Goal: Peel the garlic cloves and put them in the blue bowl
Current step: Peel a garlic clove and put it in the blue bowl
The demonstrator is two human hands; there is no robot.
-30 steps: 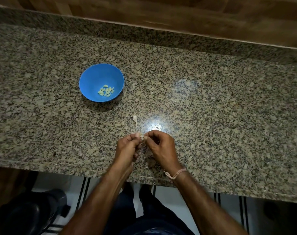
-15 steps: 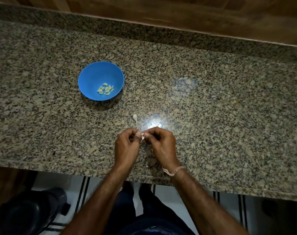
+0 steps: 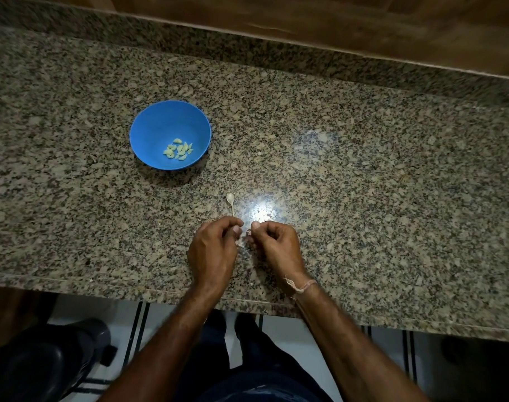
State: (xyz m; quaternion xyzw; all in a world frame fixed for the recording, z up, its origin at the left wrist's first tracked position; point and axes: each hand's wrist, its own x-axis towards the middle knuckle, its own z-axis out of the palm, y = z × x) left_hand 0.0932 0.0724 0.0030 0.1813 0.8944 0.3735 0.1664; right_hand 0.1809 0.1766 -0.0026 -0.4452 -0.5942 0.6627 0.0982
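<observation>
Lying between hands: garlic clove

The left hand and right hand curl over whatever they hold, so the fingertips and most of the garlic clove between them are hidden; only a pale speck shows, too small to tell peel from flesh. Whether the left hand holds anything is unclear. The peeled cloves in the blue bowl are too small to count surely. The counter is cut off at both sides. A dark object at the lower left is too dim to identify. The person's legs run off the bottom edge.
</observation>
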